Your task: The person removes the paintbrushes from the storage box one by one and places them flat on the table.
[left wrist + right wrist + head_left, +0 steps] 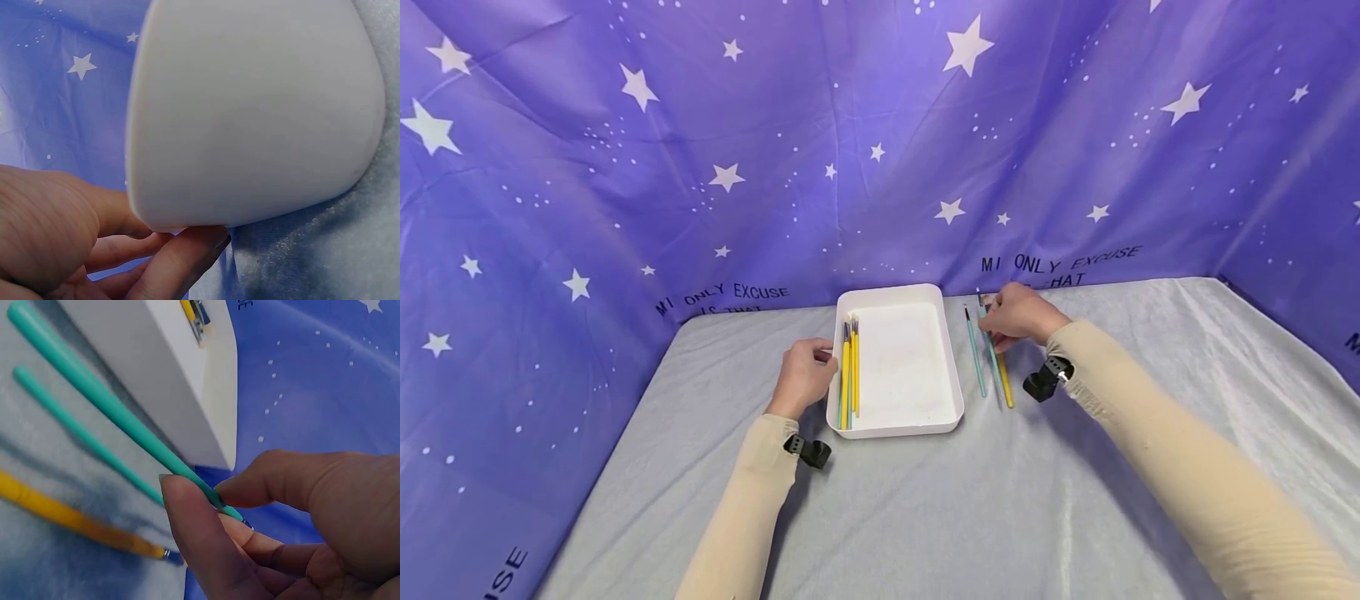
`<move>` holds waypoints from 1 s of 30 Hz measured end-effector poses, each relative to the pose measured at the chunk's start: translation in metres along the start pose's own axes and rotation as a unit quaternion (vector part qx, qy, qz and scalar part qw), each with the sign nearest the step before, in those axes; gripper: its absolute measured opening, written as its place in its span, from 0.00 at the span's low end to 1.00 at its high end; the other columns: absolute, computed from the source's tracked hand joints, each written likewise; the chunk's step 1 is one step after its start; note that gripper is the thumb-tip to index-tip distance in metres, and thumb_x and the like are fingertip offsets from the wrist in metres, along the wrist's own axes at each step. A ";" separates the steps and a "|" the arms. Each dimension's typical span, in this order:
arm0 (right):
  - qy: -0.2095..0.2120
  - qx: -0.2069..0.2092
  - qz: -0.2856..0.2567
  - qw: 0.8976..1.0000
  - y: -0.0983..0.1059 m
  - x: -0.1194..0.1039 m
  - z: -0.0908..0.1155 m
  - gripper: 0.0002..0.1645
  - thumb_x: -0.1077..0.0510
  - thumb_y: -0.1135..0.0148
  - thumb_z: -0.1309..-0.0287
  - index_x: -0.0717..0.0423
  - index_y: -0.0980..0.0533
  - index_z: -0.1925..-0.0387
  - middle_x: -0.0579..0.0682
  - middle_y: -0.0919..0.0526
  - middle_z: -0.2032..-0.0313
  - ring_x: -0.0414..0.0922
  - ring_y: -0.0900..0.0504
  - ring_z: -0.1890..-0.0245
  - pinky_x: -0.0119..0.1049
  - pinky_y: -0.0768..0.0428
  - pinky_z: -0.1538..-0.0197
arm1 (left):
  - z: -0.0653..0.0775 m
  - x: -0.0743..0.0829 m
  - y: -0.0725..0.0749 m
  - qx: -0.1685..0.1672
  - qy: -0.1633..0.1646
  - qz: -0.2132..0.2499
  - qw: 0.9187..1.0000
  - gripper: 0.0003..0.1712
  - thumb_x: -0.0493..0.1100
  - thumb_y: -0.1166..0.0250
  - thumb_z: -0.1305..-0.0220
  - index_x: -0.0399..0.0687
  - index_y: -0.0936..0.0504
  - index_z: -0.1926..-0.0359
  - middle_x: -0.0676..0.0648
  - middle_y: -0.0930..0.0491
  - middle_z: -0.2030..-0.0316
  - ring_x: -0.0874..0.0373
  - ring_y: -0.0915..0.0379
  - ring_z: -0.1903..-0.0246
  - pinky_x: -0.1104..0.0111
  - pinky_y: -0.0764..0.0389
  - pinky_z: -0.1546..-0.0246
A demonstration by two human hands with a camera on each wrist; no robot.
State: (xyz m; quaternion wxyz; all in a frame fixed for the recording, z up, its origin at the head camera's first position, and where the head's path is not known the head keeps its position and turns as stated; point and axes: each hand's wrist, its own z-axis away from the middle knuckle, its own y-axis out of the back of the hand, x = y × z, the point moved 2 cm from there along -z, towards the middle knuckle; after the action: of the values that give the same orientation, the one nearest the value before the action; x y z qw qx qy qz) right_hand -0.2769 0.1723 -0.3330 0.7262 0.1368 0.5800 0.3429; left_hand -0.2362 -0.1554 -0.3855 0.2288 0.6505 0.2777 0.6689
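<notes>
Black capitals stand on the purple star-patterned backdrop [850, 208]; far left, a line [722, 298] reads "MI ONLY EXCUSE", with "IS THAT" partly cut off below; far right, another line [1060, 261] reads "MI ONLY EXCUSE", with "HAT" legible beneath; near left, a fragment [507, 572] ends in "SE"; at the right edge, lettering [1352, 342] is too cropped to read.
</notes>
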 end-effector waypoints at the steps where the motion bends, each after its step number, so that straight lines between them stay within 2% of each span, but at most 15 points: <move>1: -0.002 0.000 -0.001 1.000 0.001 0.002 0.000 0.09 0.64 0.41 0.39 0.63 0.28 0.74 0.51 0.18 0.78 0.41 0.15 0.80 0.43 0.09 0.61 | 0.000 0.000 0.000 0.001 -0.002 -0.001 1.000 0.21 0.36 0.39 0.32 0.36 0.19 0.40 0.34 0.15 0.52 0.45 0.15 0.57 0.64 0.12 0.68; 10: -0.028 0.005 -0.014 0.999 0.012 0.021 -0.002 0.09 0.63 0.39 0.34 0.67 0.27 0.67 0.54 0.16 0.75 0.41 0.16 0.79 0.41 0.10 0.62 | 0.001 -0.001 0.000 0.000 -0.004 0.000 1.000 0.21 0.36 0.39 0.32 0.36 0.18 0.40 0.35 0.15 0.52 0.46 0.16 0.58 0.64 0.13 0.70; 17: -0.048 0.008 -0.011 0.999 0.019 0.033 -0.005 0.08 0.64 0.39 0.35 0.68 0.26 0.66 0.51 0.17 0.78 0.39 0.16 0.80 0.39 0.10 0.64 | 0.000 -0.001 0.000 -0.002 -0.007 0.001 1.000 0.20 0.35 0.39 0.32 0.36 0.18 0.41 0.34 0.15 0.54 0.46 0.16 0.61 0.65 0.14 0.72; 22: -0.069 0.008 -0.001 0.998 0.022 0.042 -0.009 0.11 0.63 0.39 0.35 0.71 0.24 0.60 0.50 0.17 0.77 0.39 0.16 0.79 0.37 0.11 0.64 | 0.000 0.000 0.000 0.002 -0.007 -0.003 1.000 0.20 0.36 0.39 0.32 0.37 0.18 0.41 0.35 0.14 0.54 0.46 0.16 0.59 0.65 0.13 0.70; 30: -0.103 0.010 -0.030 0.994 0.022 0.059 -0.017 0.07 0.65 0.37 0.37 0.69 0.23 0.65 0.49 0.19 0.79 0.39 0.16 0.81 0.35 0.11 0.67 | 0.000 0.000 0.000 0.003 -0.006 -0.003 1.000 0.20 0.36 0.39 0.32 0.37 0.17 0.41 0.36 0.14 0.54 0.46 0.16 0.58 0.64 0.13 0.68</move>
State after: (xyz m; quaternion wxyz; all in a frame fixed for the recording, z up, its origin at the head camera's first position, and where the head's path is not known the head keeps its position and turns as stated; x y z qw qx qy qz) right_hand -0.2949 0.2233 -0.3689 0.7904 0.1611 0.5095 0.2996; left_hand -0.2360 -0.1550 -0.3856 0.2302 0.6543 0.2807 0.6633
